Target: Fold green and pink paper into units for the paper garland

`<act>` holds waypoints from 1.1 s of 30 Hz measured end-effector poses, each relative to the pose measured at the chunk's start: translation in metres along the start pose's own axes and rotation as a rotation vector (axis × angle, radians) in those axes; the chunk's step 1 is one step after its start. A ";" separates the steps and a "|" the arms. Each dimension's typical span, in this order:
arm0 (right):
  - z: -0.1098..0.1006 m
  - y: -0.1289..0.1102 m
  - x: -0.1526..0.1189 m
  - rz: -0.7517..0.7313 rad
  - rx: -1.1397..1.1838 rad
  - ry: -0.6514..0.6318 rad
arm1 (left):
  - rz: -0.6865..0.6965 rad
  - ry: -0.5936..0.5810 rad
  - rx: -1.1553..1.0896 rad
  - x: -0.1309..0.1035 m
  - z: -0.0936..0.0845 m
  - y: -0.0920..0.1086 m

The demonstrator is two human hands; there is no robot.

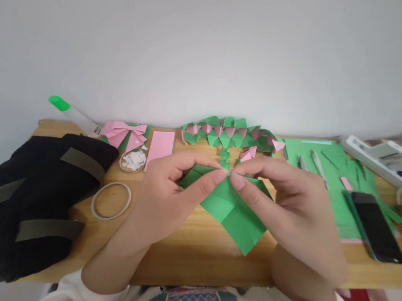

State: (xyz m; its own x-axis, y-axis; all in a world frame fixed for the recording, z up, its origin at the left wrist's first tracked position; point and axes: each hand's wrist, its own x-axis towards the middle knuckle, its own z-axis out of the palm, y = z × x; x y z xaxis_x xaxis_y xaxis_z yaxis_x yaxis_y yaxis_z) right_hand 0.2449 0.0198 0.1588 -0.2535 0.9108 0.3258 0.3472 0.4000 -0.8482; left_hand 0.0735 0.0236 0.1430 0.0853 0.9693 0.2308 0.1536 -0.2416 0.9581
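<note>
A creased sheet of green paper hangs between my two hands, a little above the wooden table. My left hand pinches its upper edge between thumb and forefinger. Close beside it, my right hand grips the same edge, thumb in front, the two thumb tips nearly touching. One corner of the paper points down towards me. Just behind my fingertips are small folded green pieces and a pink folded piece. Farther back, a curved chain of green and pink folded paper stands near the wall.
To the left lie a black bag or garment, a tape ring, a round dish of white scraps, pink paper and a pink paper bow. At right are a phone, green sheets and a power strip.
</note>
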 end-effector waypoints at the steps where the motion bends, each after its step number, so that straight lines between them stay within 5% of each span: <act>1: 0.000 0.000 0.000 0.010 0.006 -0.005 | -0.004 0.004 0.003 0.000 0.000 0.000; 16: -0.004 0.000 0.002 0.052 -0.046 -0.041 | -0.043 -0.085 0.033 0.003 -0.004 0.002; 23: -0.010 -0.001 0.005 0.051 -0.044 -0.062 | -0.044 0.034 0.056 0.005 -0.007 -0.001; 33: -0.009 0.006 0.007 0.071 -0.014 -0.154 | 0.024 0.013 0.152 0.005 -0.007 -0.001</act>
State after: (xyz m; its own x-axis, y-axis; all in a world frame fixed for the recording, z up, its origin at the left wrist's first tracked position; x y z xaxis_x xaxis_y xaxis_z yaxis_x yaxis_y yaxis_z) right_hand 0.2531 0.0297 0.1597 -0.3626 0.9109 0.1970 0.3810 0.3378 -0.8607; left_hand 0.0667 0.0290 0.1440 0.0785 0.9633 0.2568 0.2990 -0.2685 0.9157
